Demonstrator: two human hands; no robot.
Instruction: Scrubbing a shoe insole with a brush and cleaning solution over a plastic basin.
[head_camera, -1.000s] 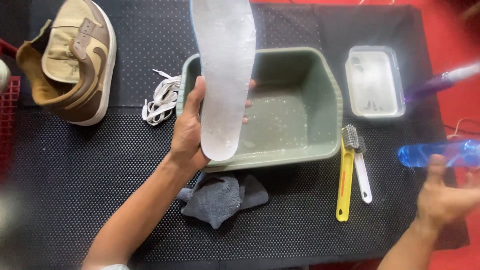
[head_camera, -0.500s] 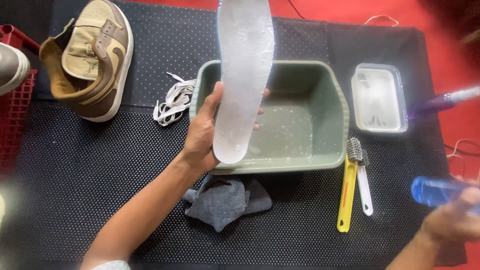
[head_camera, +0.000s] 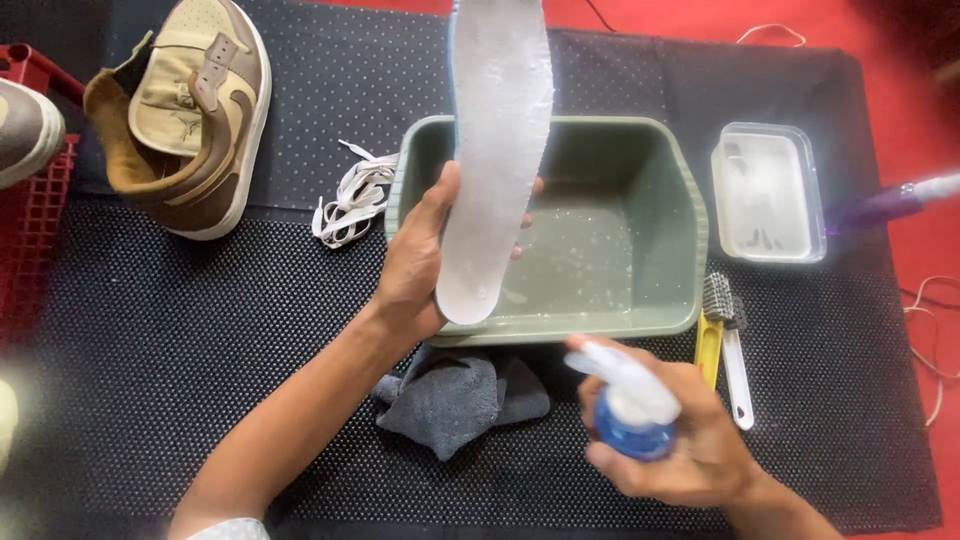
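Head view: my left hand (head_camera: 420, 265) is wrapped around the heel end of a white insole (head_camera: 497, 150), thumb on its left edge and fingertips curled round the right edge, holding it upright over the green plastic basin (head_camera: 690, 215). The insole's face is wet and foamy, and its toe points to 12 o'clock, past the basin's far rim. Shallow sudsy water lies in the basin's bottom.

My right hand (head_camera: 680, 445), at 5 o'clock from the basin, is closed around a blue spray bottle (head_camera: 630, 410) with a white trigger head, its nozzle turned toward the insole's heel.

A grey cloth (head_camera: 455, 400) lies crumpled just at 6 o'clock of the basin. At 3 o'clock of it, a yellow-handled brush (head_camera: 708, 345) and a white-handled brush (head_camera: 735, 370) lie side by side, and a clear lidded box (head_camera: 768, 195) sits beyond them. At 9 o'clock, white laces (head_camera: 345, 195) lie bunched, and further out a brown and tan sneaker (head_camera: 190, 115) rests on the black dotted mat (head_camera: 200, 350).
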